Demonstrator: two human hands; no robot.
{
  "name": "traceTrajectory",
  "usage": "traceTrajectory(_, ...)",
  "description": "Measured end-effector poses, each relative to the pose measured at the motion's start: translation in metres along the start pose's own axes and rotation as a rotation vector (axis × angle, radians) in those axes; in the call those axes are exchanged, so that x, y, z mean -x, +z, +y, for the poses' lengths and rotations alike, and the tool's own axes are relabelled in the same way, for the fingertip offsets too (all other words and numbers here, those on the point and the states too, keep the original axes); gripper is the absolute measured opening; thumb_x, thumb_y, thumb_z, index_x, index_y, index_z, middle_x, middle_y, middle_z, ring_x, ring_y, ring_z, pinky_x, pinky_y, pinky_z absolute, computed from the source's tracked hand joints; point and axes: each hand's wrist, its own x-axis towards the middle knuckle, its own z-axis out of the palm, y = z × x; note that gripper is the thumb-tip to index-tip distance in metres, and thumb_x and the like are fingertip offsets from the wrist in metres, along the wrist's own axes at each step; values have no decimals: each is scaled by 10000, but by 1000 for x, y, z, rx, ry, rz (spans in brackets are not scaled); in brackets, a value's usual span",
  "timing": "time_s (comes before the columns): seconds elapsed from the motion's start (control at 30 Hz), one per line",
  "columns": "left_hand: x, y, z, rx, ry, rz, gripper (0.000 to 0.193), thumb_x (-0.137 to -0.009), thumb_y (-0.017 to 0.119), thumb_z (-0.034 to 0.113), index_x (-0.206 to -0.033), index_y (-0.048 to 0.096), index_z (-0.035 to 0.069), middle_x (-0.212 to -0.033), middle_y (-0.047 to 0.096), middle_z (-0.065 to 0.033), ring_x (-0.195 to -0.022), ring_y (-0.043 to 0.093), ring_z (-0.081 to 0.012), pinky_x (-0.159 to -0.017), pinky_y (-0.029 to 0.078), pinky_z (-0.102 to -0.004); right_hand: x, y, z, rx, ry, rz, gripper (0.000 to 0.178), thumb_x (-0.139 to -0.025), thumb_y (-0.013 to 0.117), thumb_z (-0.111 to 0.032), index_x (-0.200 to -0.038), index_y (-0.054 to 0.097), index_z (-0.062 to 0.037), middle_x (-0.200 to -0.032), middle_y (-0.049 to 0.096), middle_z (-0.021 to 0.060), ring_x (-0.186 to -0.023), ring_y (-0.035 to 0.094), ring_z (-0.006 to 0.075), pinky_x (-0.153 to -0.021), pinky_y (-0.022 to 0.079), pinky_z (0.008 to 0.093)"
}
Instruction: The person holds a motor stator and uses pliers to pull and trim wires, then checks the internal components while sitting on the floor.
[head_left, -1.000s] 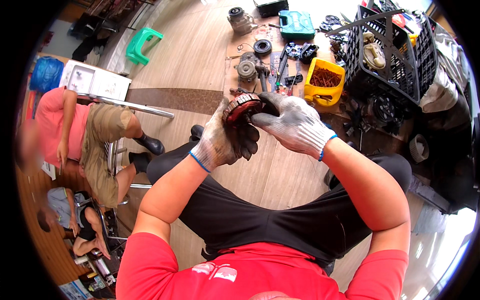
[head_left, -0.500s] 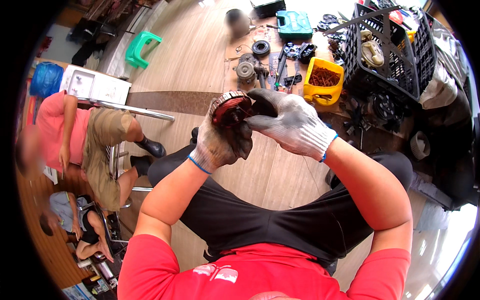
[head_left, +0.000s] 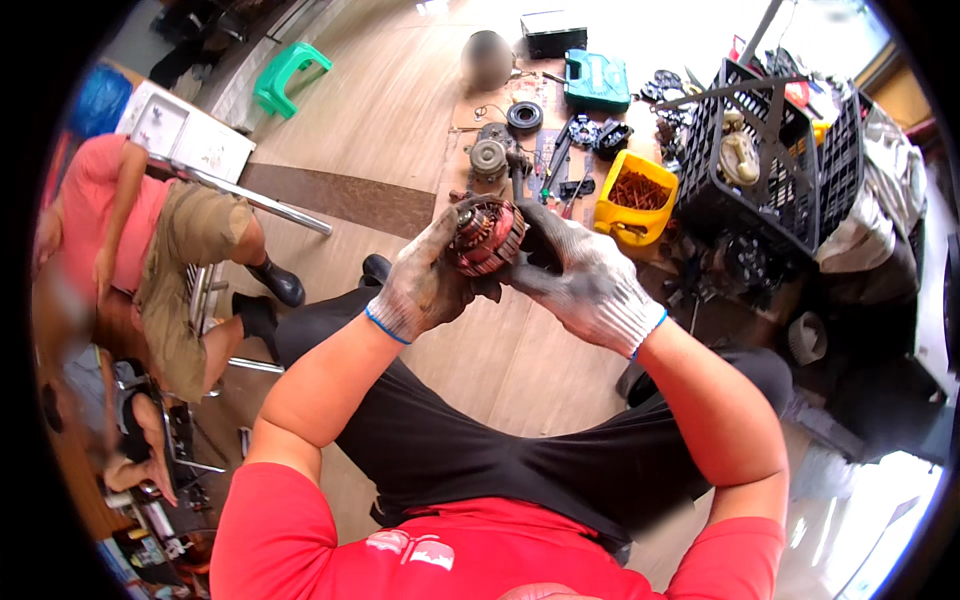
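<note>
Above my lap I hold a copper-wound motor armature (head_left: 486,238), with dark metal slots around its rim and reddish windings on the face turned toward me. My left hand (head_left: 425,275), in a grey-stained white work glove, is closed round its left side. My right hand (head_left: 580,275), gloved the same way, grips its right edge, fingers behind and partly hidden. Just beyond lie a round grey motor part (head_left: 488,158) and a black ring-shaped part (head_left: 524,117) on a flattened cardboard sheet (head_left: 465,135).
A yellow cut-open container (head_left: 634,228) of rusty metal pieces stands right of the cardboard, beside a black crate (head_left: 700,190). Behind are a teal tool case (head_left: 597,82) and a green stool (head_left: 290,78). Two people sit at the left, near a metal bar (head_left: 260,195).
Both hands have come slightly nearer with the armature. It has turned, so its wound face and slotted edge show differently. My right fingers have shifted from across its face to its right side.
</note>
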Motion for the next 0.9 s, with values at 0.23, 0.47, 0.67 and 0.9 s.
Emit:
traceTrajectory(0.23, -1, 1, 0, -83, 146, -36, 499, -994, 596, 339, -1400, 463, 81, -1255, 632, -109, -1069, 675, -230, -686, 617, -339, 0, 8, 14, -82, 35, -65, 621, -834, 724, -205, -1390, 475, -81, -1138, 653, 229, -1087, 646, 375, -907, 521, 417)
traceTrajectory(0.47, -1, -17, -4, 32, 78, 42, 545, -1038, 437, 477, -1328, 517, 23, -1280, 619, -125, -1178, 621, -236, -997, 538, -397, 5, 24, 26, -64, 126, -85, 675, -829, 731, -232, -1433, 458, -105, -1196, 652, 221, -1123, 639, 371, -929, 515, 418)
traceTrajectory(0.67, 1, -14, -2, -8, 110, 26, 645, -1010, 410, 572, -1337, 513, 26, -1286, 612, -119, -1183, 613, -230, -993, 534, -391, 1, 26, 19, -29, 146, -105, 669, -828, 732, -251, -1433, 464, -149, -1197, 658, 206, -1119, 637, 379, -920, 517, 430)
traceTrajectory(0.9, 4, -17, -2, -61, 62, 57, 738, -968, 388, 672, -1365, 491, 58, -1271, 622, -105, -1078, 667, -223, -661, 598, -344, -1, 34, 37, -50, 109, -103, 652, -831, 730, -265, -1421, 475, -159, -1192, 659, 202, -1104, 634, 396, -904, 517, 447)
